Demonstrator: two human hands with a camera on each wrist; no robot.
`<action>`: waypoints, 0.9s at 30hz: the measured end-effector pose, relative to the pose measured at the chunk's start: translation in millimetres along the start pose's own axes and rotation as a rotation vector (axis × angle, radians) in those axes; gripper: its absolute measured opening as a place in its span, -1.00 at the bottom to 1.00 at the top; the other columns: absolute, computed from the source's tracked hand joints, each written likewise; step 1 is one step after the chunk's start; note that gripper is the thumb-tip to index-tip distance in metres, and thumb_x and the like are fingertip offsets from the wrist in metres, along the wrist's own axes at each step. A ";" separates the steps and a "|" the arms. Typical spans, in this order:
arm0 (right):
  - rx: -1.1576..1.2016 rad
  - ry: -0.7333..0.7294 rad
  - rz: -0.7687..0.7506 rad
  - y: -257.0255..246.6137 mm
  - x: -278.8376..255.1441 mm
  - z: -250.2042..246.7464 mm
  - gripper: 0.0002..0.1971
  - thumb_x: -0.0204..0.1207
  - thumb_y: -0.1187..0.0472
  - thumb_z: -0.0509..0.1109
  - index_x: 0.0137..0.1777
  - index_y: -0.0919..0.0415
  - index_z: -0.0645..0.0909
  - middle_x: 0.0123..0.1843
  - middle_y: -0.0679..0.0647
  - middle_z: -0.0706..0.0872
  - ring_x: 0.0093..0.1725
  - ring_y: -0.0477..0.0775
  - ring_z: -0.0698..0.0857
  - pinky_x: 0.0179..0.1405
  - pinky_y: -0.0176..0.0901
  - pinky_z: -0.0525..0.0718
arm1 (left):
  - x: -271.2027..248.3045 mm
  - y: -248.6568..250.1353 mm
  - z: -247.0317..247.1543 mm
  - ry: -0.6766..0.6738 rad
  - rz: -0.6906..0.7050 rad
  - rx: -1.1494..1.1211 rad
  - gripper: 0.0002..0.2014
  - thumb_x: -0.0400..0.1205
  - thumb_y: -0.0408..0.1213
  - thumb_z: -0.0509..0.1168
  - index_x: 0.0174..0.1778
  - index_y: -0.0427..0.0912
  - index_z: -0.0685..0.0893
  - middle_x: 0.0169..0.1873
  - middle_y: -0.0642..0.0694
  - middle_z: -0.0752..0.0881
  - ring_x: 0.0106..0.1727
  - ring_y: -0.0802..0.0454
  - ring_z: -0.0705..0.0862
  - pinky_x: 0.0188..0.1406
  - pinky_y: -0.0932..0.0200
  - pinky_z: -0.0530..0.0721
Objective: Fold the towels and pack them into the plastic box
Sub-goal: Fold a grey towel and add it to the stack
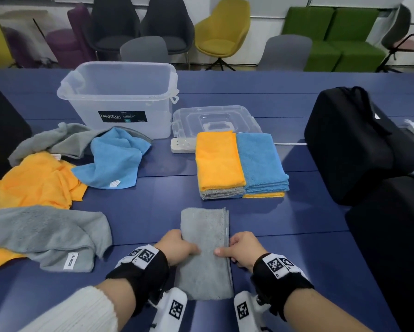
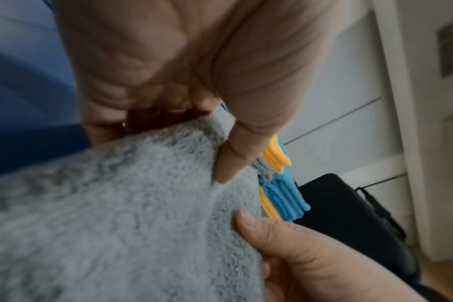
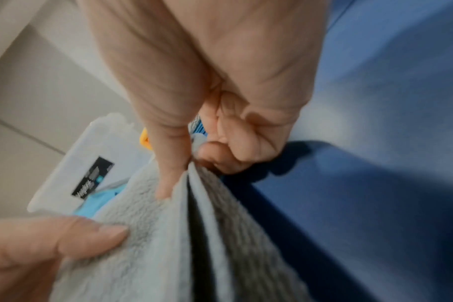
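Note:
A grey towel (image 1: 204,238) folded into a narrow strip lies on the blue table in front of me. My left hand (image 1: 177,245) pinches its left edge, thumb on top (image 2: 228,163), fingers curled under. My right hand (image 1: 239,249) pinches the right, layered edge (image 3: 194,204), thumb on top. Two stacks of folded towels, orange-topped (image 1: 218,161) and blue-topped (image 1: 261,161), sit behind. The clear plastic box (image 1: 119,97) stands open at the back left, with nothing visible inside.
Unfolded towels lie left: grey (image 1: 45,233), orange (image 1: 36,180), blue (image 1: 115,159) and another grey (image 1: 57,140). The box lid (image 1: 215,121) and a white power strip (image 1: 183,144) lie behind the stacks. Black bags (image 1: 359,144) stand right. Chairs line the far side.

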State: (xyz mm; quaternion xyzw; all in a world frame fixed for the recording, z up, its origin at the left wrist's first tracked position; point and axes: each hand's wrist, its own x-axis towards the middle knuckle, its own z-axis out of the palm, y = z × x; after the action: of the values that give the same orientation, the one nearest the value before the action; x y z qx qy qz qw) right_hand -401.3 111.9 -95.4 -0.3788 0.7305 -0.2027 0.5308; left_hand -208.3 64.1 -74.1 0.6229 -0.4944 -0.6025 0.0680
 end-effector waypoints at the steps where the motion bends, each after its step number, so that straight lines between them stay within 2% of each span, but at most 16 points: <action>1: 0.059 -0.049 -0.001 -2.8 -2.9 -1.9 -0.61 0.24 0.20 0.69 -0.38 0.21 0.46 -0.52 0.07 0.51 -0.57 -0.05 0.39 -0.60 -0.24 0.34 | -4.3 3.7 1.4 -0.067 0.004 -0.080 -0.49 0.21 -0.31 0.50 0.10 -0.29 0.68 0.02 -0.21 0.80 0.02 -0.15 0.78 0.14 -0.10 0.73; 3: 0.209 -0.132 -0.061 -11.1 -10.3 -13.7 -0.74 0.32 0.34 0.63 -0.15 0.39 0.60 -0.31 0.20 0.68 -0.50 -0.04 0.57 -0.57 -0.25 0.47 | -12.3 15.2 2.4 -0.176 0.035 -0.227 -0.55 0.28 -0.45 0.41 0.13 -0.35 0.69 0.02 -0.24 0.81 0.05 -0.20 0.79 0.16 -0.15 0.72; 5: 0.356 -0.216 -0.136 -21.0 -15.8 -34.9 -0.59 0.32 0.37 0.61 0.12 0.51 0.61 0.03 0.30 0.79 -0.13 0.11 0.80 -0.21 -0.17 0.75 | -20.6 33.8 0.9 -0.291 0.098 -0.338 -0.56 0.34 -0.53 0.30 0.17 -0.38 0.67 0.08 -0.25 0.79 0.13 -0.20 0.76 0.17 -0.11 0.71; 7: 0.422 -0.267 -0.205 -33.5 -18.0 -62.4 -0.36 0.18 0.19 0.67 0.25 0.42 0.59 0.17 0.29 0.77 0.13 0.25 0.77 0.08 0.04 0.76 | -23.3 58.9 1.3 -0.333 0.189 -0.392 -0.51 0.29 -0.52 0.24 0.19 -0.38 0.65 0.14 -0.27 0.76 0.17 -0.19 0.74 0.19 -0.10 0.70; 9: 0.472 -0.257 -0.283 -51.7 -12.5 -91.5 -0.31 0.09 0.17 0.67 0.24 0.40 0.59 0.16 0.28 0.77 0.13 0.24 0.77 0.04 0.01 0.77 | -15.0 89.6 4.5 -0.293 0.276 -0.448 -0.49 0.24 -0.50 0.20 0.15 -0.38 0.65 0.11 -0.28 0.77 0.08 -0.17 0.76 0.10 -0.03 0.71; 11: 0.471 -0.137 -0.352 -74.7 -2.7 -116.4 -0.40 0.07 0.22 0.70 0.11 0.43 0.60 0.02 0.28 0.81 -0.04 0.17 0.81 -0.13 -0.05 0.78 | -1.6 123.6 10.4 -0.246 0.335 -0.504 -0.46 0.22 -0.49 0.19 0.18 -0.34 0.61 0.05 -0.25 0.75 -0.03 -0.12 0.74 0.00 0.03 0.73; 13: 0.456 0.091 -0.423 -96.3 11.9 -137.8 -0.61 0.20 0.29 0.67 -0.11 0.31 0.53 -0.24 0.17 0.82 -0.30 0.03 0.79 -0.33 -0.09 0.74 | 15.3 156.7 15.9 -0.223 0.418 -0.518 -0.49 0.28 -0.53 0.25 0.19 -0.23 0.57 0.05 -0.21 0.73 -0.04 -0.09 0.72 -0.06 0.04 0.73; 14: 0.455 0.209 -0.457 -106.7 18.1 -146.7 -0.68 0.30 0.35 0.60 -0.15 0.24 0.47 -0.31 0.11 0.79 -0.37 -0.03 0.76 -0.39 -0.13 0.72 | 24.0 171.7 18.8 -0.193 0.469 -0.513 -0.53 0.35 -0.58 0.30 0.18 -0.18 0.54 0.07 -0.19 0.72 -0.04 -0.06 0.72 -0.11 0.04 0.73; 16: 0.418 0.429 -0.502 -119.1 36.2 -162.2 -0.71 0.44 0.35 0.52 -0.03 0.20 0.43 -0.26 0.08 0.73 -0.35 -0.05 0.74 -0.36 -0.17 0.73 | 42.9 196.1 23.0 -0.100 0.507 -0.486 -0.54 0.54 -0.59 0.31 0.31 -0.19 0.42 0.15 -0.21 0.68 -0.02 -0.06 0.71 -0.14 0.01 0.74; 18: 0.302 0.590 -0.478 -121.6 54.2 -173.2 -0.65 0.52 0.18 0.47 0.20 0.20 0.42 -0.12 0.08 0.68 -0.14 0.05 0.72 -0.11 -0.08 0.70 | 62.2 209.4 26.8 -0.043 0.524 -0.411 -0.30 0.59 -0.45 0.37 0.57 -0.16 0.15 0.24 -0.21 0.65 0.13 -0.09 0.69 0.04 -0.12 0.71; 19: 0.210 0.634 -0.427 -119.3 62.3 -176.3 -0.59 0.56 0.10 0.43 0.31 0.19 0.40 -0.01 0.09 0.65 0.01 0.12 0.69 0.02 -0.06 0.63 | 69.9 210.9 28.8 -0.027 0.551 -0.312 -0.17 0.58 -0.38 0.40 0.64 -0.09 0.02 0.26 -0.15 0.63 0.20 -0.05 0.65 0.15 -0.09 0.68; 21: -0.020 0.590 -0.276 -107.4 77.3 -177.6 -0.47 0.60 0.03 0.35 0.49 0.17 0.31 0.21 0.18 0.62 0.23 0.22 0.62 0.12 -0.09 0.49 | 79.7 207.1 35.1 -0.001 0.619 0.019 -0.07 0.53 -0.34 0.42 0.68 -0.04 -0.07 0.24 0.00 0.56 0.21 0.07 0.59 0.14 0.17 0.59; 22: -0.108 0.539 -0.230 -98.8 83.9 -177.0 -0.46 0.60 0.08 0.34 0.52 0.16 0.27 0.28 0.22 0.62 0.28 0.26 0.61 0.13 -0.07 0.48 | 84.2 202.7 39.3 0.014 0.638 0.213 -0.11 0.51 -0.32 0.41 0.67 -0.06 0.02 0.29 0.01 0.54 0.24 0.05 0.58 0.09 0.24 0.55; 24: -0.157 0.497 -0.230 -83.5 95.5 -178.0 -0.48 0.58 0.22 0.33 0.52 0.11 0.29 0.32 0.24 0.63 0.26 0.29 0.63 0.14 -0.04 0.52 | 90.1 196.0 47.9 0.052 0.642 0.473 -0.25 0.50 -0.32 0.41 0.62 -0.13 0.27 0.44 -0.11 0.48 0.41 -0.07 0.51 0.26 0.22 0.47; 25: -0.143 0.510 -0.256 -78.5 98.4 -179.4 -0.50 0.58 0.27 0.31 0.50 0.07 0.32 0.30 0.23 0.66 0.25 0.28 0.65 0.16 -0.03 0.56 | 90.8 194.0 51.6 0.075 0.639 0.496 -0.32 0.53 -0.32 0.42 0.57 -0.16 0.35 0.47 -0.15 0.45 0.47 -0.08 0.45 0.36 0.21 0.39; 27: -0.089 0.544 -0.343 -75.0 98.9 -182.3 -0.56 0.59 0.29 0.30 0.44 0.00 0.38 0.28 0.20 0.68 0.27 0.21 0.66 0.26 0.05 0.61 | 88.2 193.1 58.7 0.124 0.666 0.416 -0.38 0.52 -0.33 0.43 0.52 -0.20 0.42 0.43 -0.16 0.46 0.45 -0.07 0.44 0.35 0.27 0.35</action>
State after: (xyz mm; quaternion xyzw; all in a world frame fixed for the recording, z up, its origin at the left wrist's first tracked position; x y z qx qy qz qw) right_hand -560.1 -30.8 -39.9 -0.4511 0.7792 -0.3512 0.2569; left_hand -378.3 -64.3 -18.5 0.4643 -0.7757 -0.3956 0.1619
